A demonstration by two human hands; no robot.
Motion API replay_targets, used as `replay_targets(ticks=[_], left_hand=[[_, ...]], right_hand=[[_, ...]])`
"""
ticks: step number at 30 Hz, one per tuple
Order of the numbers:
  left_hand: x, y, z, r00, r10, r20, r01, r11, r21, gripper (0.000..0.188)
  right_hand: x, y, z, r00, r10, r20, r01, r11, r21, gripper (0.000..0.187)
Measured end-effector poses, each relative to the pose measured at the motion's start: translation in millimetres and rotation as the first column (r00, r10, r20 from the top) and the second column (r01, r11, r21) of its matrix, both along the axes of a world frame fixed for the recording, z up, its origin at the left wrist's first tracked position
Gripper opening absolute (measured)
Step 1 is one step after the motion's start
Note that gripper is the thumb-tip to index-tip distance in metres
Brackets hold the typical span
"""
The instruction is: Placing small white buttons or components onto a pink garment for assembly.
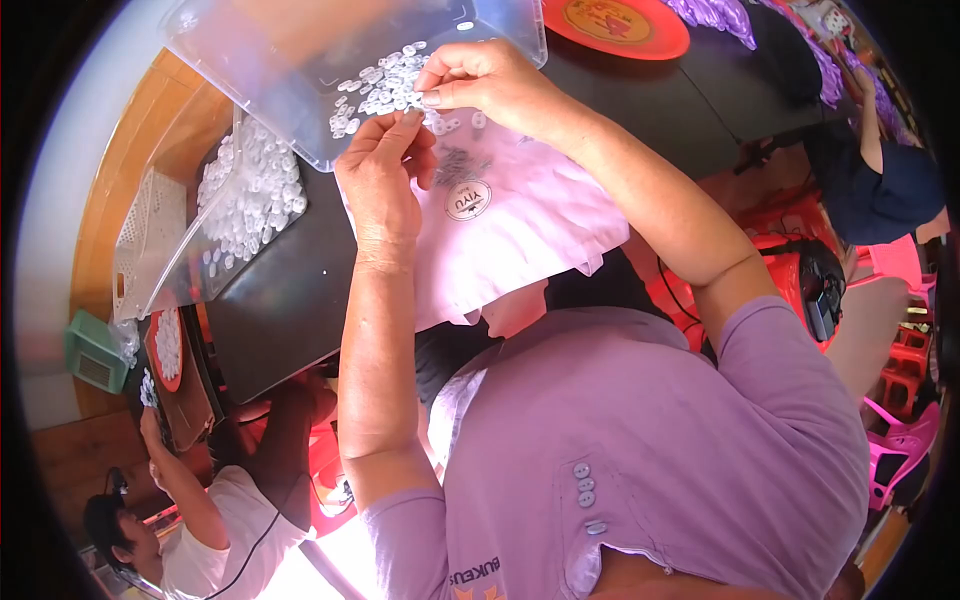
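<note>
Small white oval pieces lie in a loose pile in a clear plastic bin. My left hand is closed in a pinch at the bin's near edge, its thumb and fingertips pressed together. Just above and to its right, my right hand pinches over the pile, thumb against forefinger. The fingertips of both hands nearly meet. Whatever sits between them is too small to make out. A pink cloth with a round printed badge spreads below my hands, over my lap, and a few white pieces lie at its upper edge.
Left of my arm, a clear container holds many more white pieces on the black table. A red round tray and purple bundles lie far right. One person works at lower left near a red plate; another is at right.
</note>
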State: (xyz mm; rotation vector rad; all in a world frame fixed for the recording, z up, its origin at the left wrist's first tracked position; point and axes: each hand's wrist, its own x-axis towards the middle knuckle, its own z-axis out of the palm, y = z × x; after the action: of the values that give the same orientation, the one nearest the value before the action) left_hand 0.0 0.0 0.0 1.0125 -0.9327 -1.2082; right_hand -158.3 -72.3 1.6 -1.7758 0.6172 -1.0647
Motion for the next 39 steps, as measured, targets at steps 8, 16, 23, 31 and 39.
replay_targets(ticks=[8,16,23,31,39], left_hand=[[-8,2,-2,0.978,0.117,0.175,-0.109,0.993,-0.053,0.012],[-7,1,-2,0.973,0.124,0.192,-0.121,0.992,-0.024,0.012],[-7,3,-2,0.969,0.127,0.211,-0.125,0.992,-0.025,0.011],[-3,-1,-6,0.992,0.08,0.095,-0.079,0.997,-0.015,0.013],[-5,0,-3,0.979,0.1,0.175,-0.096,0.995,-0.033,0.016]], right_hand=[[1,9,8,0.973,-0.074,-0.218,0.087,0.995,0.051,0.013],[5,10,4,0.98,-0.037,-0.195,0.048,0.997,0.056,0.016],[6,10,1,0.984,-0.001,-0.178,0.005,1.0,0.02,0.015],[9,13,0,0.972,-0.08,-0.22,0.072,0.996,-0.046,0.019],[5,11,1,0.934,-0.191,-0.303,0.112,0.959,-0.26,0.021]])
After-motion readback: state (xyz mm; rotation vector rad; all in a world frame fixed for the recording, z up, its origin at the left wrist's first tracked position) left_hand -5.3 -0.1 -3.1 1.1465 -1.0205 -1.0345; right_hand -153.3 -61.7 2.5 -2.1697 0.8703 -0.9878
